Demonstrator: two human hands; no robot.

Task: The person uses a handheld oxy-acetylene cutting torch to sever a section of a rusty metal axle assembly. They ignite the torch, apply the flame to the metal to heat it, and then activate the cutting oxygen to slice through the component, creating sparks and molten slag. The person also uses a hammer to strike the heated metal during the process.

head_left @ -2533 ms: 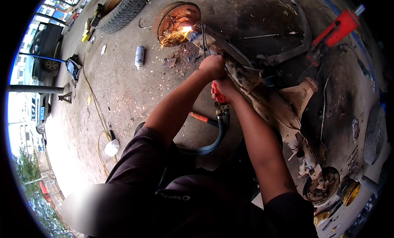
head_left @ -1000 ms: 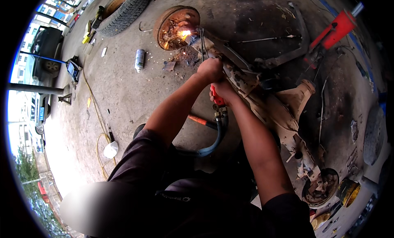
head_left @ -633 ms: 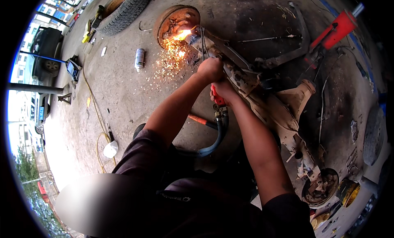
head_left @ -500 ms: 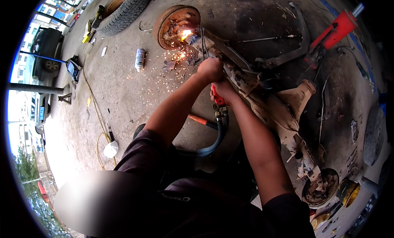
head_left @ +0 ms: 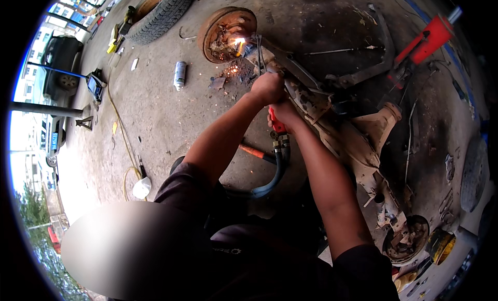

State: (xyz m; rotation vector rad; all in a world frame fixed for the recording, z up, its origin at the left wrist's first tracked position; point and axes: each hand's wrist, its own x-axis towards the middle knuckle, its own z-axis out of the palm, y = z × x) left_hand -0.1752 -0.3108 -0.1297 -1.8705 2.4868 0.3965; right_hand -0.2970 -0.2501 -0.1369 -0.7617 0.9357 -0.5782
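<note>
Right now the torch (head_left: 278,125) is in both hands, out in front of the person and slanting along the near side of a long, dirty axle (head_left: 358,142). From where I stand, the right hand (head_left: 284,114) is wrapped around its red handle, with the left hand (head_left: 268,88) just ahead, closed in a fist about the front part. Thin pipes (head_left: 259,57) run on past that fist to a bright flame (head_left: 239,41) at the inner side of a rusty drum (head_left: 226,33). Below the flame, glowing specks (head_left: 232,71) lie on a heap of dark dirt. Two hoses (head_left: 277,166) drop from the handle's back end and bend left, near an orange-and-black rod (head_left: 251,151). Farther left on the concrete, a spray can (head_left: 180,75) lies on its side. Beyond it, toward the top, lies a big tyre (head_left: 171,15). Across the axle, to the right, a red jack (head_left: 428,39) leans at a slant.
</note>
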